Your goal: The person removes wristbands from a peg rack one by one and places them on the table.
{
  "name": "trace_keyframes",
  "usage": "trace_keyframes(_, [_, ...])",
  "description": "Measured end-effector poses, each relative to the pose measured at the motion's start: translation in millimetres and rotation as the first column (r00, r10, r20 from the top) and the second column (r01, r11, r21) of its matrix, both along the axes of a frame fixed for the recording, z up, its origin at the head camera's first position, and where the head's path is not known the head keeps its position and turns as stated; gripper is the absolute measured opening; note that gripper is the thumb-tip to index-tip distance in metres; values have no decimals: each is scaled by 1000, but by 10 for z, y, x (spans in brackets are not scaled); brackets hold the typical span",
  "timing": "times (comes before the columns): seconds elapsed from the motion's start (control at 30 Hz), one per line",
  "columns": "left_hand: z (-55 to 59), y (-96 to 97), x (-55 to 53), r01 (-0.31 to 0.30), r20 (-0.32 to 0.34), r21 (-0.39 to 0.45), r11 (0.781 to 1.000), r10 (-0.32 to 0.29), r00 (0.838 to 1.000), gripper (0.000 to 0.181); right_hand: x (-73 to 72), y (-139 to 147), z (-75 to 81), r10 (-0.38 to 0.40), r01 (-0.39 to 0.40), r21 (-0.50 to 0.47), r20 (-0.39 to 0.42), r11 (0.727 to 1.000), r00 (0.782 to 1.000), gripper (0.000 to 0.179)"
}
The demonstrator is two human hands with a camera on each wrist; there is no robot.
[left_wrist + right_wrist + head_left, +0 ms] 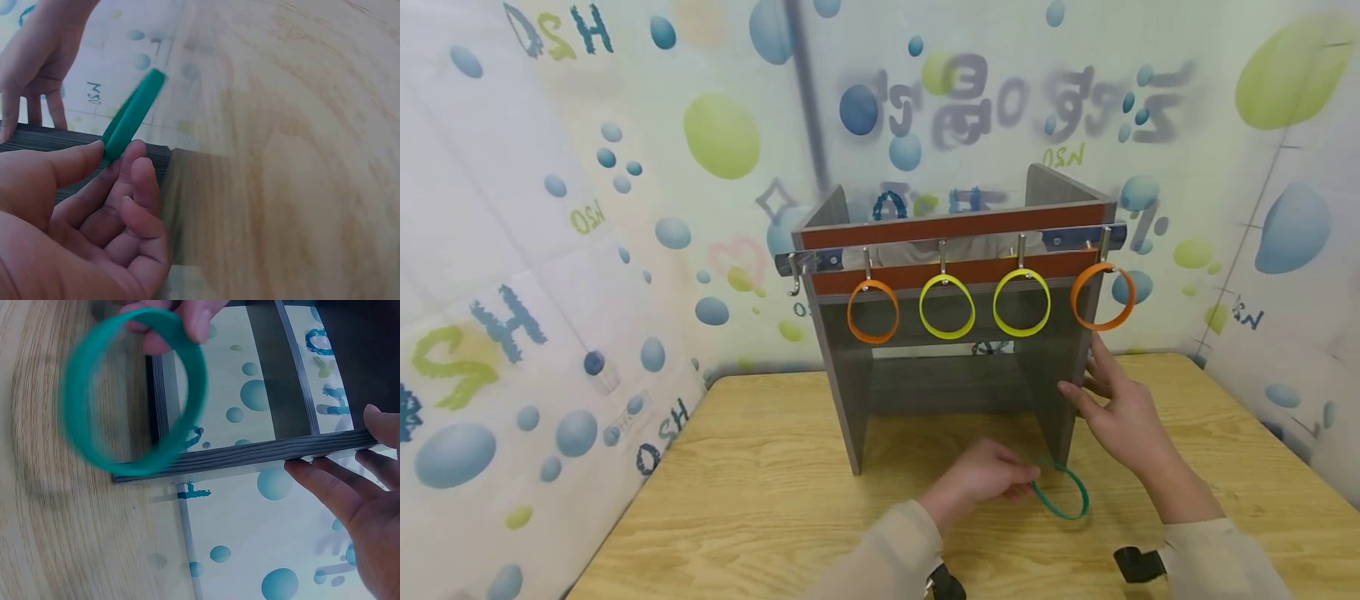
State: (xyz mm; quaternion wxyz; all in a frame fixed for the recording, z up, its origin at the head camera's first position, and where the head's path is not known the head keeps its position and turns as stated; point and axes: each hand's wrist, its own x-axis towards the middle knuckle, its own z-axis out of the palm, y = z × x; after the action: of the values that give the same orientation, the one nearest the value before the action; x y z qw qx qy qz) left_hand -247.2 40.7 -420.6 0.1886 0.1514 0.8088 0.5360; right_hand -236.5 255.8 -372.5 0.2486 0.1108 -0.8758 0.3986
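Note:
My left hand (981,477) pinches a green ring (1067,493) between thumb and fingers, low in front of the grey rack's right foot. In the right wrist view the green ring (199,381) looks blurred. My right hand (1123,417) holds the front edge of the rack's right side panel (1060,425), thumb on one face and fingers on the other. Above, a metal hook rail (910,252) crosses the grey rack (842,375). From its hooks hang an orange ring (850,321), two yellow rings (922,317) and another orange ring (1075,308). The leftmost hook (793,279) carries no ring.
The rack stands on a wood-grain table (737,517). Patterned sheeting (625,333) with dots and letters closes off the back and both sides. A black strap piece (1138,565) shows by the right sleeve.

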Motion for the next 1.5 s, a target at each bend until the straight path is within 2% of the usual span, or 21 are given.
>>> trace_keyframes(0.17, [-73,50,6,3,0,6,1000,-3,1000,17,-2,-8,2,4,-4,0,-26,1000,1000,90])
trace_keyframes(0.4, [-96,103,40,4,-20,-53,999,-5,1000,14,1,-13,9,4,-5,-5,-20,1000,1000,90])
trace_keyframes(0.6, [-119,143,60,54,-57,-88,995,-59,997,27,-1,-16,21,-4,4,2,-2,1000,1000,90])
trace_keyframes(0.87, [-99,147,71,109,-41,-106,988,-114,993,38,-6,-20,25,-3,3,8,-18,1000,1000,89])
trace_keyframes(1.07, [-116,155,53,153,-78,-183,971,-169,983,46,-11,-19,12,-11,11,12,-19,1000,1000,89])
trace_keyframes(1.2, [-137,180,50,180,-100,-211,961,-204,974,45,-11,-17,10,-7,7,2,-18,1000,1000,89])
trace_keyframes(1.5, [-162,237,56,192,-157,-336,922,-256,954,40,-3,-8,-1,0,-1,-9,-35,1000,999,90])
